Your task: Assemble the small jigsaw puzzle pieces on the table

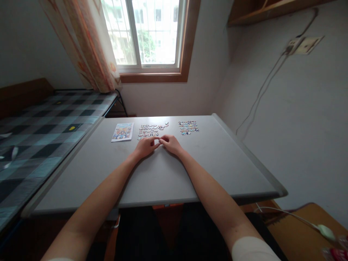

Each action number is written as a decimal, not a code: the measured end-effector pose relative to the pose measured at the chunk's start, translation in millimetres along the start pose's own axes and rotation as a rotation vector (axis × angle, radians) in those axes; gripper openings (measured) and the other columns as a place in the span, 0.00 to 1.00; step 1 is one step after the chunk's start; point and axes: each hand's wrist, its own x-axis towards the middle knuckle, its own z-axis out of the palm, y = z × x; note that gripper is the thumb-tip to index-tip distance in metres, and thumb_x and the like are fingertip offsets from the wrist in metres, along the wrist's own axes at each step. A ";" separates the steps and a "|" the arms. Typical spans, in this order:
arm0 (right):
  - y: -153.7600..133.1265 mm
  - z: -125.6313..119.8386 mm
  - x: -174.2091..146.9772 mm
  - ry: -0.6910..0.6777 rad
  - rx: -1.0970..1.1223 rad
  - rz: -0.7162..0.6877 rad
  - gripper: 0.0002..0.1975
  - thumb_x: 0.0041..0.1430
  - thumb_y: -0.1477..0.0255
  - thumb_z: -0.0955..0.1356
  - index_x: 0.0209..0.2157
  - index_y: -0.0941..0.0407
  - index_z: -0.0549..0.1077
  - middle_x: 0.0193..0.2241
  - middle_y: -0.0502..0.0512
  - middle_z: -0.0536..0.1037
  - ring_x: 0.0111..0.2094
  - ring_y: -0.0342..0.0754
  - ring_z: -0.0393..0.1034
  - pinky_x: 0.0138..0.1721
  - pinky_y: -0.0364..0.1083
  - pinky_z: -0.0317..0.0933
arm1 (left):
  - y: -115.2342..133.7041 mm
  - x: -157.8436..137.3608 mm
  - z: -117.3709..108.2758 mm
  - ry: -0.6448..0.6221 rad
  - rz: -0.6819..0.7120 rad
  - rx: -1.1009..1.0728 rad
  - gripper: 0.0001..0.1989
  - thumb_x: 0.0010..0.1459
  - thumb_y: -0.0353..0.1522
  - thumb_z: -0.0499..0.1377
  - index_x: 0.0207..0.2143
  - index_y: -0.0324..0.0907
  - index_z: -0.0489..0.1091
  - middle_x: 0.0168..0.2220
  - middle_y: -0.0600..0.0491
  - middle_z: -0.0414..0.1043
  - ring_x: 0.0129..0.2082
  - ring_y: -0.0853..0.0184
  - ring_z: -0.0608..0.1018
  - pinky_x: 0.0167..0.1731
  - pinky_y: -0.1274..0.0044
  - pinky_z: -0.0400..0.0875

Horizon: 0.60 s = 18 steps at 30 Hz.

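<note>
My left hand (146, 146) and my right hand (171, 144) meet over the middle of the table, thumbs and fingers pinched together at the tips. Whatever lies between the fingertips is too small and too covered to make out. Just beyond my left hand are rows of small jigsaw puzzle pieces (149, 133), partly hidden by its fingers. A few pieces (163, 127) sit at the right end of that group. Farther right, a second block of jigsaw pieces (187, 127) is laid out in rows. A printed picture sheet (123, 132) lies to the left of the pieces.
The grey-white table (217, 163) has raised edges left and right. A bed with a checked cover (78, 108) stands along the left. Behind are a curtain (89, 43) and a window (157, 32). Cords (258, 98) hang on the right wall; a wooden stool (307, 221) is at lower right.
</note>
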 end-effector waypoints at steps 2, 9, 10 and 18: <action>0.2 0.1 0.1 0.002 -0.003 -0.001 0.09 0.54 0.70 0.66 0.31 0.59 0.77 0.26 0.51 0.76 0.27 0.42 0.66 0.31 0.41 0.57 | 0.0 0.0 -0.2 0.001 0.004 0.000 0.18 0.56 0.44 0.55 0.42 0.45 0.74 0.21 0.57 0.69 0.20 0.72 0.68 0.23 0.80 0.58; 0.0 0.1 0.1 0.003 -0.004 -0.003 0.09 0.54 0.70 0.66 0.31 0.59 0.76 0.26 0.52 0.76 0.28 0.42 0.66 0.31 0.41 0.57 | -0.6 0.0 -0.5 -0.005 0.009 -0.008 0.18 0.56 0.43 0.55 0.43 0.45 0.74 0.20 0.57 0.69 0.20 0.72 0.68 0.23 0.80 0.58; 0.1 0.2 0.2 0.003 -0.005 -0.003 0.09 0.54 0.70 0.66 0.31 0.59 0.76 0.26 0.51 0.76 0.28 0.41 0.66 0.31 0.41 0.57 | -0.7 0.0 -0.3 -0.005 0.005 -0.006 0.17 0.55 0.43 0.55 0.43 0.45 0.74 0.20 0.57 0.69 0.20 0.72 0.67 0.23 0.80 0.58; 0.3 0.2 0.0 0.005 -0.011 -0.002 0.09 0.54 0.70 0.66 0.31 0.59 0.76 0.26 0.51 0.76 0.27 0.41 0.66 0.31 0.41 0.57 | 0.1 0.0 0.1 0.002 -0.006 0.003 0.18 0.55 0.44 0.56 0.42 0.45 0.74 0.20 0.57 0.70 0.20 0.72 0.68 0.24 0.80 0.58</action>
